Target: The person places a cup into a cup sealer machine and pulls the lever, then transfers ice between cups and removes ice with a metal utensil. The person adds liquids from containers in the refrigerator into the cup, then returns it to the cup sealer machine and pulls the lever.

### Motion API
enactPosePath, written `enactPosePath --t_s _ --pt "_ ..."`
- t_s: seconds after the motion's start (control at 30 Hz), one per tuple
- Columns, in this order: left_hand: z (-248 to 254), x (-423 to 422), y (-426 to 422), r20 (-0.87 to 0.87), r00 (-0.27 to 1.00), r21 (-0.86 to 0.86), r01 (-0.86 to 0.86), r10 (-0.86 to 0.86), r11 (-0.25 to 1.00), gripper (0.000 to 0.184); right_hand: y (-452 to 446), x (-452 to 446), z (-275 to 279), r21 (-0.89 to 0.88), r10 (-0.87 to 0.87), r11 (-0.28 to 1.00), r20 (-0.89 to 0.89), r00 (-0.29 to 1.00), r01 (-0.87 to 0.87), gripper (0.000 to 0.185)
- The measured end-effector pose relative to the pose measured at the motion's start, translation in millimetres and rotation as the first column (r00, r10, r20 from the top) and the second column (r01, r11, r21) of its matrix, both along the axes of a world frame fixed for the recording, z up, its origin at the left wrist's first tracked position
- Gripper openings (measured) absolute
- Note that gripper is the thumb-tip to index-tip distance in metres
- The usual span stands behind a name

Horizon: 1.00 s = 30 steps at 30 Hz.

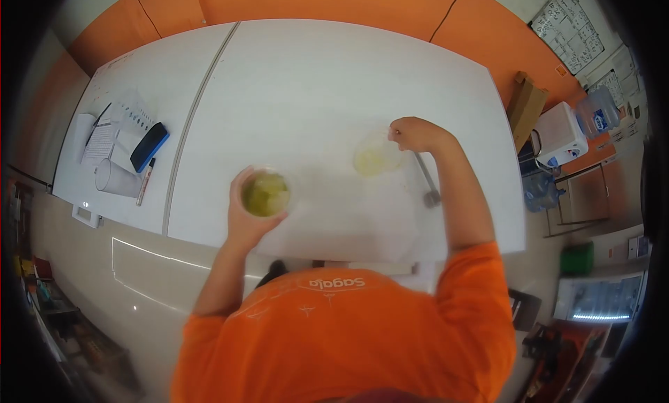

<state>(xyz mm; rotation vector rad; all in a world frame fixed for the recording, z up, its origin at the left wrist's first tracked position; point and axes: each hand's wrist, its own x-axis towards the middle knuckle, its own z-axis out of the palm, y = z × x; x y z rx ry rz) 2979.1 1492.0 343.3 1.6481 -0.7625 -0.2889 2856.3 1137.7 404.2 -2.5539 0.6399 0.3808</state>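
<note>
In the head view, my left hand (245, 218) is wrapped round a cup (290, 194) near the table's front edge. The cup holds a yellow-green liquid (265, 194) with paler lumps in it. Farther right, my right hand (414, 133) is closed on the upper edge of a clear see-through container (380, 139). Pale yellow contents (373, 162) show at its bottom; whether it is a jug or a bag I cannot tell. Beside my right forearm lies a grey long-handled utensil (425, 176) with a wider end toward me.
A white table (313, 89) spans the view, with a seam at left. Beyond the seam are papers (101, 141), a blue-black eraser (149, 146), a marker (145, 182) and a clear cup (117, 178) on its side. Water bottles (598, 112) stand off the right end.
</note>
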Motion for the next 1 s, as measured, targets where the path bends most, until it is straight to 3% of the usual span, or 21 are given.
enactPosePath --t_s 0.07,0.2,0.23,0.27,0.33,0.4,0.47,0.53,0.6,0.67,0.7,0.77,0.87,0.93,1.0 --pt "3 0 -3 0.002 0.999 -0.034 0.042 -0.042 0.999 0.091 13 14 6 0.017 0.042 0.999 -0.255 0.966 -0.039 0.024" --pt "10 -7 -7 0.050 0.971 -0.057 0.237 -0.235 0.970 0.092 28 -3 -16 0.047 -0.004 0.999 -0.206 0.979 0.014 0.031" --pt "13 -9 -12 0.103 0.948 -0.038 0.306 -0.301 0.951 0.095 46 -19 -6 -0.080 -0.187 0.979 0.013 0.982 0.187 0.035" --pt "17 -11 -19 0.157 0.913 -0.024 0.385 -0.376 0.923 0.097 64 -38 3 -0.178 -0.342 0.904 0.243 0.908 0.388 0.040" --pt "27 -25 -34 0.243 0.834 -0.017 0.514 -0.495 0.858 0.098 101 -81 15 0.082 -0.416 0.884 0.585 0.696 0.460 0.056" --pt "23 -53 -49 0.123 0.750 -0.186 0.661 -0.650 0.727 0.096 156 -129 50 0.335 -0.414 0.907 0.610 0.675 0.254 0.064" --pt "29 -97 -64 0.124 0.643 -0.217 0.761 -0.756 0.612 0.095 205 -170 78 0.096 -0.130 0.991 0.716 0.686 0.088 0.075" --pt "43 -152 -73 0.138 0.501 -0.240 0.854 -0.854 0.462 0.095 246 -215 94 -0.022 -0.185 0.965 0.650 0.737 0.262 0.080" --pt "61 -217 -78 -0.037 0.235 -0.185 0.954 -0.971 0.237 0.095 282 -267 112 -0.162 -0.265 0.890 0.578 0.772 0.427 0.084" --pt "66 -296 -69 0.026 0.120 -0.239 0.965 -0.992 0.110 0.101 317 -325 130 -0.200 -0.396 0.839 0.412 0.820 0.506 0.090" --pt "76 -376 -54 0.076 0.016 -0.298 0.955 -0.997 -0.007 0.107 355 -393 149 -0.255 -0.513 0.727 0.417 0.751 0.638 0.090" --pt "98 -456 -33 0.116 -0.175 -0.283 0.938 -0.978 -0.202 0.113 393 -468 168 -0.218 -0.715 0.614 0.254 0.651 0.759 0.090" --pt "99 -580 -14 0.240 -0.389 -0.184 0.881 -0.890 -0.435 0.121 459 -586 190 -0.277 -0.840 0.368 0.309 0.445 0.888 0.091" --pt "82 -665 -5 -0.062 -0.531 -0.108 0.846 -0.845 -0.523 0.105 498 -667 211 -0.302 -0.875 0.264 0.325 0.359 0.916 0.092" --pt "13 -761 -15 -0.209 -0.654 -0.086 0.753 -0.727 -0.652 0.087 531 -750 236 -0.252 -0.936 0.119 0.293 0.193 0.960 0.095"
